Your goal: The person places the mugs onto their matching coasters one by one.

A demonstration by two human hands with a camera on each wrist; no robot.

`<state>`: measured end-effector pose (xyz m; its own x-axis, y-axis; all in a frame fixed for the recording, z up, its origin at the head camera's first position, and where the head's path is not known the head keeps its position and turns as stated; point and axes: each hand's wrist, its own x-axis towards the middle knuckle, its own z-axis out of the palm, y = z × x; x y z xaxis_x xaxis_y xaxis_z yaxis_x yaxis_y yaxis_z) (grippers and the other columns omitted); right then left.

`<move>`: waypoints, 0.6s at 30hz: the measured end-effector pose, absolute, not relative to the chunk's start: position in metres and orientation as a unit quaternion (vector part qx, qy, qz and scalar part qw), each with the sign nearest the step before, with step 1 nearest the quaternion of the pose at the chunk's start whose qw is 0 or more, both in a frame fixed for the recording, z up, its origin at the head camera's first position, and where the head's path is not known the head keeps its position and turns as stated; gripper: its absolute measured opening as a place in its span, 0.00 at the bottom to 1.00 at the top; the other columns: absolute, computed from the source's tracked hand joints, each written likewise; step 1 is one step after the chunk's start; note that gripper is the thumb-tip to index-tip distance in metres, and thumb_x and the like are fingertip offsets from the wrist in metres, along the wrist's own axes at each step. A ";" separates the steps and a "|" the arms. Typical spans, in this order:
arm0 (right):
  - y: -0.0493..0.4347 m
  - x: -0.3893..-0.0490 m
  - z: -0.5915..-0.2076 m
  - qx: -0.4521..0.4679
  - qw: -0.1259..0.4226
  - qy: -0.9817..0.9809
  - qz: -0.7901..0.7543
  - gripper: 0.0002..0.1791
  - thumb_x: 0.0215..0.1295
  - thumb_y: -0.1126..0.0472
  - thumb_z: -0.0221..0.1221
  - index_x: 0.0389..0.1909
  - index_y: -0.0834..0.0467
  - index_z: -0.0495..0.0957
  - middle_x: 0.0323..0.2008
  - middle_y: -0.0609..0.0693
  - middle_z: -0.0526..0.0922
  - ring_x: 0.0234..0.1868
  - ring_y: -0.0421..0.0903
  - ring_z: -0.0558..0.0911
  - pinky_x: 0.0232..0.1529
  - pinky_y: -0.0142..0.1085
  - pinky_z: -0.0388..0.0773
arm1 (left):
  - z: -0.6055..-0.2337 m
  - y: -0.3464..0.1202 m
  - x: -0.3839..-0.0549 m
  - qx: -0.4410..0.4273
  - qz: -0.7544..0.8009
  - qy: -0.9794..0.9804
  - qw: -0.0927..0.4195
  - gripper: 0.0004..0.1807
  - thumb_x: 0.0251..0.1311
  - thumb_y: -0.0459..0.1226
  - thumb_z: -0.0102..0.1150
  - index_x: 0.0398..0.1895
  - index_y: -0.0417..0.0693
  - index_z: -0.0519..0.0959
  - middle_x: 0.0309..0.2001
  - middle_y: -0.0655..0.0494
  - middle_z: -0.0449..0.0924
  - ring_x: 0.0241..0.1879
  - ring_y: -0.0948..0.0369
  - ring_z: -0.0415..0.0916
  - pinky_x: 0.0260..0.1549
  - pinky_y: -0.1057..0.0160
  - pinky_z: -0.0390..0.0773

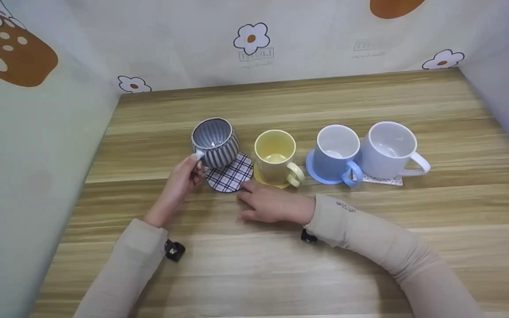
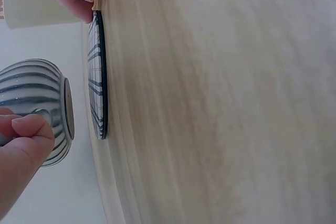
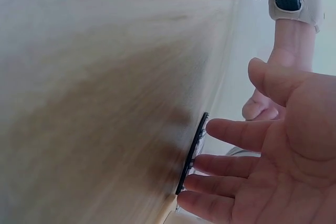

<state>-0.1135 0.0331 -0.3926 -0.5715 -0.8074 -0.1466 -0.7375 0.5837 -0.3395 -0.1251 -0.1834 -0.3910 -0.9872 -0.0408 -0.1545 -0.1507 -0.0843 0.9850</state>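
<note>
My left hand (image 1: 180,182) pinches the handle of a grey-and-white striped mug (image 1: 222,152). The left wrist view shows the mug's base (image 2: 69,109) raised off a round plaid coaster (image 2: 97,77) with a dark edge. From above, the mug overlaps the far left part of that plaid coaster (image 1: 230,177). My right hand (image 1: 271,204) lies at the coaster's near right side, its fingers (image 3: 226,166) spread and fairly straight, fingertips right at the edge. Just beyond that hand stands a yellow mug (image 1: 272,161) on a yellow coaster (image 1: 261,178).
Further right are a blue mug (image 1: 332,163) on a round blue coaster (image 1: 314,173) and a white mug (image 1: 385,159) on a speckled square coaster (image 1: 385,180). All stand on a wood-grain table (image 1: 245,274). A flower-printed wall covering (image 1: 184,48) rises behind it.
</note>
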 end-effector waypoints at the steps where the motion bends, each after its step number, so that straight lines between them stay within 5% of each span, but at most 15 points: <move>1: 0.033 -0.113 -0.393 -0.440 0.143 0.878 -0.120 0.30 0.63 0.45 0.53 0.58 0.63 0.69 0.63 0.64 0.62 0.64 0.57 0.64 0.63 0.43 0.61 | -0.391 -0.183 -0.125 -0.072 0.736 0.672 0.038 0.19 0.69 0.37 0.36 0.18 0.49 0.67 0.20 0.60 0.64 0.19 0.68 0.58 0.18 0.74 0.58; 18: 0.036 -0.115 -0.393 -0.434 0.143 0.880 -0.130 0.29 0.63 0.45 0.53 0.56 0.63 0.70 0.62 0.64 0.63 0.63 0.57 0.64 0.63 0.44 0.62 | -0.394 -0.182 -0.120 -0.076 0.740 0.667 0.043 0.18 0.69 0.38 0.37 0.19 0.48 0.67 0.21 0.61 0.65 0.20 0.68 0.60 0.20 0.72 0.61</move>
<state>-0.1145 0.0355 -0.3933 -0.5822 -0.8013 -0.1377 -0.7270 0.5889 -0.3529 -0.1202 -0.1817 -0.3938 -0.9846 -0.0374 -0.1705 -0.1657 -0.1063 0.9804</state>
